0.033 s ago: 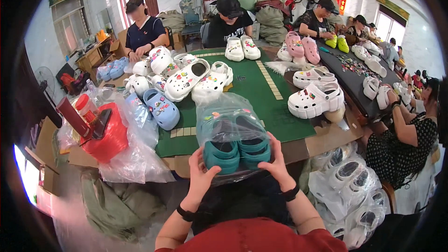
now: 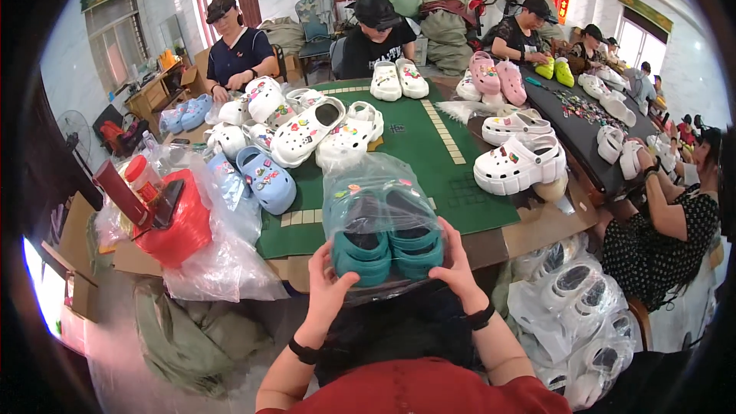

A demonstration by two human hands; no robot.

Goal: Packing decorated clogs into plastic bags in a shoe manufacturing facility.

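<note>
One big bench [image 2: 537, 226] fills the middle, with a green mat [image 2: 414, 146] on top. Lots of white clogs [image 2: 307, 130] sit at 11 o'clock on the mat, and one chunky white clog [image 2: 517, 165] sits at 2 o'clock. A red basket [image 2: 172, 230] in a clear bag is at 9 o'clock. Bagged white clogs [image 2: 575, 299] lie on the floor at 4 o'clock. Right at the near edge of the bench is a clear plastic bag [image 2: 379, 199] with a pair of teal clogs [image 2: 387, 249] inside. The left hand [image 2: 331, 291] presses on the bag's left side with fingers spread. The right hand [image 2: 458, 272] cups the right side, fingers curled around it.
</note>
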